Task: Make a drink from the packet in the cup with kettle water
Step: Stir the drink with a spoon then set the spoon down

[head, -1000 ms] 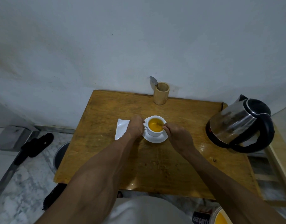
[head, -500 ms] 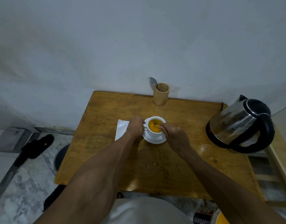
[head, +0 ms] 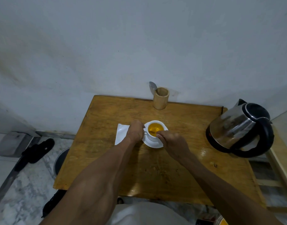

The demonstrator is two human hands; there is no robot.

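Observation:
A white cup point(head: 153, 137) full of orange drink stands on a white saucer point(head: 151, 144) in the middle of the wooden table point(head: 107, 151). My left hand point(head: 136, 132) grips the cup's handle on its left side. My right hand point(head: 172, 142) pinches a small spoon point(head: 152, 132) whose bowl dips into the drink. A white packet point(head: 121, 134) lies flat just left of the cup, partly under my left hand. The steel kettle point(head: 238, 129) with a black handle sits at the table's right edge.
A bamboo holder point(head: 160, 98) with a spoon point(head: 152, 86) in it stands at the table's back edge against the wall. Black sandals point(head: 36, 151) and a round grey bin point(head: 60, 159) are on the floor to the left. A wooden frame point(head: 282, 168) is at the right.
My right hand has shifted left and nearer around the cup's rim with the spoon, stirring the drink. My left hand stays on the handle.

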